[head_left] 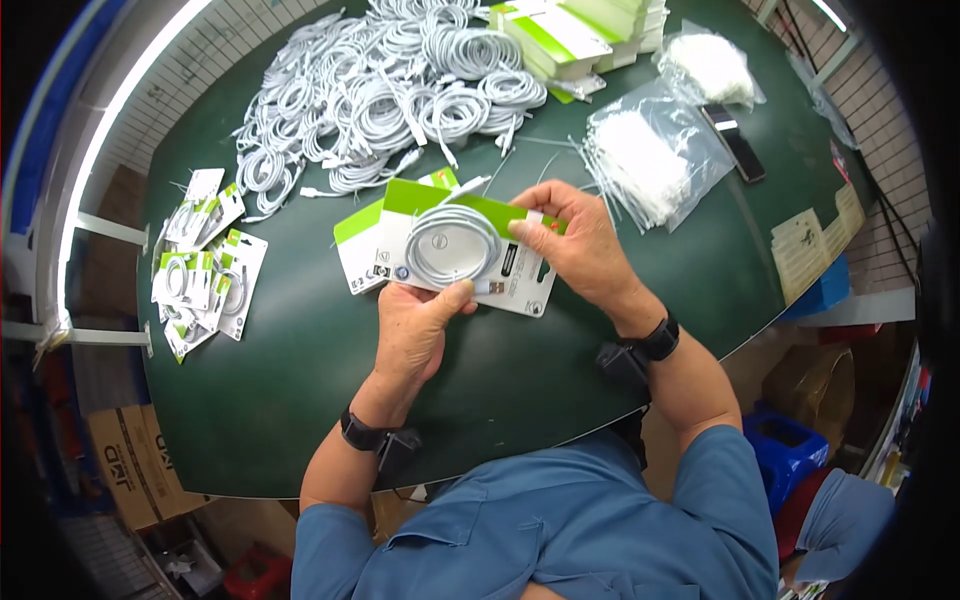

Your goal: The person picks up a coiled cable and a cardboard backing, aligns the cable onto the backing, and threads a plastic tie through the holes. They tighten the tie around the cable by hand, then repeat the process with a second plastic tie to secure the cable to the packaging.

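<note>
A white and green packaging card (530,265) is held up in front of me over the table, with a coiled white USB cable (455,245) lying against its face. My left hand (415,325) pinches the card's lower edge, its thumb pressing near the cable's USB plug. At the upper right of the card, my right hand (580,240) grips the edge between thumb and fingers. Behind the held card, more green and white cards (360,245) lie on the table. The cable's other end sticks up above the coil.
A big heap of coiled white cables (380,100) covers the far side of the green table (500,400). Carded cables (205,265) lie at left. Stacked cards (560,40), bags of white cable ties (650,160) and a phone (735,142) are at far right.
</note>
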A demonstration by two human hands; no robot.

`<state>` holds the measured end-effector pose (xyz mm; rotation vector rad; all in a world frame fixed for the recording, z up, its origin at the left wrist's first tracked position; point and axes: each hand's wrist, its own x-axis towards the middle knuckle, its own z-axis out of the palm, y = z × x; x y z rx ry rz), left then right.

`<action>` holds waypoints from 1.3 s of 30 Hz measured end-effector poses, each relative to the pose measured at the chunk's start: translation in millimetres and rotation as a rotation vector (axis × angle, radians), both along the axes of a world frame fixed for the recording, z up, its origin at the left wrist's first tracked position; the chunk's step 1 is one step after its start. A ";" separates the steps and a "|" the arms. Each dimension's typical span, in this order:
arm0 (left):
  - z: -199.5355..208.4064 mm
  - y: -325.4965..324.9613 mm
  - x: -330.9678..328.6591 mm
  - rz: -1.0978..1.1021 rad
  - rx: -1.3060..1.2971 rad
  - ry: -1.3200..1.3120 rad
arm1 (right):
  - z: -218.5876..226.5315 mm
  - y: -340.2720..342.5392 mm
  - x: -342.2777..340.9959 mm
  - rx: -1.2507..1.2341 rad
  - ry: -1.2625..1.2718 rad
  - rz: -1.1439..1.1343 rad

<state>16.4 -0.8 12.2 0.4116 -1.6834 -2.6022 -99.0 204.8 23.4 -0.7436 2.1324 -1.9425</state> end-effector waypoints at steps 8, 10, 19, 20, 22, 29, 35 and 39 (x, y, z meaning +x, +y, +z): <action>20.8 -31.5 9.0 0.272 -0.493 0.316 | 22.8 12.1 -4.0 0.010 -0.025 0.043; 46.2 -44.6 8.3 0.295 -0.987 0.463 | 26.8 8.9 -7.3 0.018 0.017 0.098; 71.9 -27.7 -19.5 -0.179 -1.519 0.457 | 28.3 9.0 -3.6 0.102 0.108 0.196; 69.3 -26.4 -18.9 -0.176 -1.522 0.466 | 28.2 7.4 -0.2 0.093 0.121 0.185; 62.2 -21.4 -14.1 -0.137 -1.566 0.489 | 27.8 4.8 4.4 0.075 0.156 0.158; 44.1 -8.8 -11.9 -0.110 -1.576 0.551 | 19.8 -1.4 6.7 0.209 0.677 0.115; 34.8 -4.5 -15.8 0.003 -1.381 0.502 | 17.9 -9.0 7.0 0.292 0.817 0.060; 27.6 -9.0 -18.5 0.031 -1.425 0.635 | 14.4 -10.1 6.3 0.355 0.844 0.039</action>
